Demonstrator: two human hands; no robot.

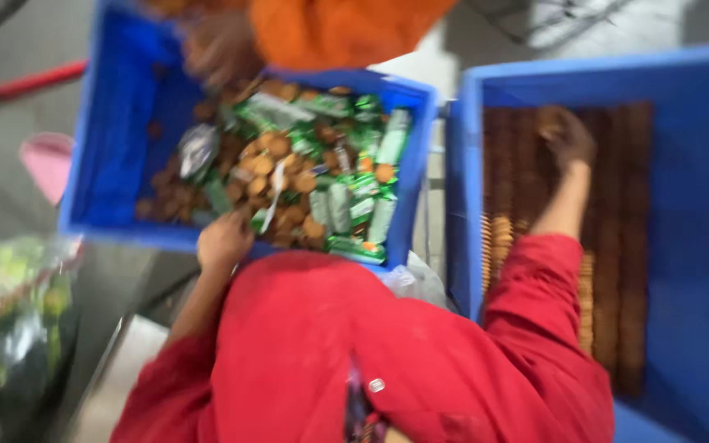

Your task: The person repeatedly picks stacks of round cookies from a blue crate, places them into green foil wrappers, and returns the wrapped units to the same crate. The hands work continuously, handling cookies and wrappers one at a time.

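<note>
Well away from the fingers, at the top of the view, a co-worker's orange sleeve [338, 29] hangs over the far rim, with that person's hand [219, 47] below it, blurred. A pink object [47, 160] lies far out to the left, its kind unclear. Beyond it runs a red bar [18, 86]. Low on the left sits a clear plastic bag of green packets [10, 328].
</note>
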